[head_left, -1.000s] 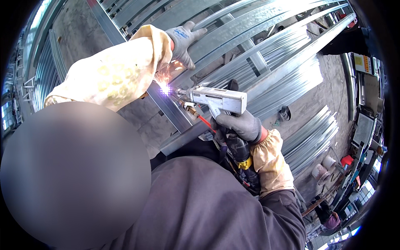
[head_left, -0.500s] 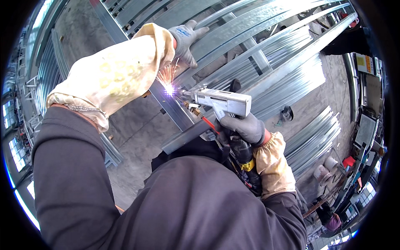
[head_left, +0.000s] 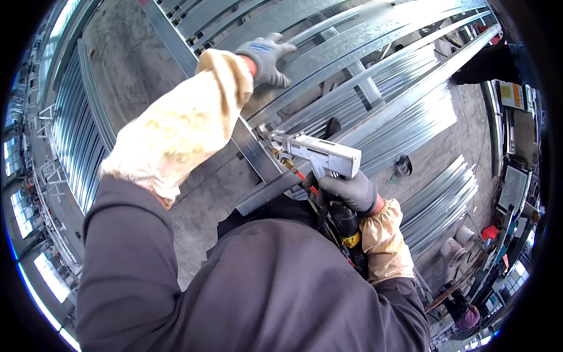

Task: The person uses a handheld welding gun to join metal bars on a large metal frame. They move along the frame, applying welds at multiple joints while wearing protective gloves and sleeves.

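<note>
My right hand [head_left: 352,190], in a grey glove with a pale leather sleeve, is closed around the grip of a silver welding gun [head_left: 328,154]. Its nozzle points left at the joint of a galvanised steel frame [head_left: 258,154], with no arc showing. Brass fittings [head_left: 288,165] and a red hose [head_left: 301,175] run beneath the gun. Beyond the nozzle, my left hand [head_left: 267,58] spreads its gloved fingers over the long steel bars [head_left: 346,50]. Nothing is in it; whether it touches the metal I cannot tell.
Bundles of thin steel profiles lie under the frame, at the right [head_left: 440,202] and at the far left [head_left: 76,129]. A dark round object [head_left: 403,166] sits on the concrete floor [head_left: 214,190]. Pale buckets [head_left: 453,249] and another person [head_left: 467,317] are at lower right.
The bright arc and sparks at the nozzle have gone. The gun has shifted slightly right and down, and my left forearm has moved right, with the left fingers spread over the bars.
</note>
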Available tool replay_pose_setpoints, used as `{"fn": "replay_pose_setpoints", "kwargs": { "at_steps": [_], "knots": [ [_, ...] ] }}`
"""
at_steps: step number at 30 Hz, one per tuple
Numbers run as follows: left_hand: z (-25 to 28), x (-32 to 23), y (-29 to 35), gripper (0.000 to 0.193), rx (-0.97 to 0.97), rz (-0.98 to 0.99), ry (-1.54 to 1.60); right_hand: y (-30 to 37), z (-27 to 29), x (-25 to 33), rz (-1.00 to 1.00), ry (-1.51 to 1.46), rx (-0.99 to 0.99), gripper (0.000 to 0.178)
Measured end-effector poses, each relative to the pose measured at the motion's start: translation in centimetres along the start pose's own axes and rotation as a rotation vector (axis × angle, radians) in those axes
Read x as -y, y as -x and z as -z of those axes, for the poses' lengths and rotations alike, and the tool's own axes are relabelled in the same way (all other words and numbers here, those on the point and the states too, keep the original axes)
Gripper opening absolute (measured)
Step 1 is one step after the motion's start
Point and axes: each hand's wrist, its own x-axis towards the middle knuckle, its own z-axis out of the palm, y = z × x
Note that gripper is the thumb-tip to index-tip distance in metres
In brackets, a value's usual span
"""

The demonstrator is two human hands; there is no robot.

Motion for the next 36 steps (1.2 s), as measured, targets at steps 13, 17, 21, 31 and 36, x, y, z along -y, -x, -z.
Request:
{"fn": "replay_pose_setpoints", "kwargs": {
  "at_steps": [13, 17, 21, 31, 36],
  "knots": [
    [-14.4, -1.4, 22.6, 0.03, -0.746, 0.451, 0.945, -0.6, -0.1, 3.3, 0.075, 0.038, -0.106, 0.049],
    [-14.2, -4.6, 23.8, 0.04, -0.714, 0.072, 0.561, -0.3, 1.7, 3.1, 0.214, 0.103, -0.141, 0.037],
    [-15.3, -6.2, 20.7, 0.05, -0.611, 0.07, 0.337, -1.7, 4.0, 3.6, 0.442, 0.198, 0.018, 0.051],
    [-9.7, -8.4, 11.7, 0.114, -0.203, 0.194, -0.016, 1.5, 5.2, 4.7, 0.303, 0.18, -0.222, 0.038],
    [-9.0, -6.9, 9.3, 0.123, -0.117, 0.214, -0.084, 5.3, 3.2, 1.1, 0.42, 0.153, -0.368, 0.037]
  ]
}}
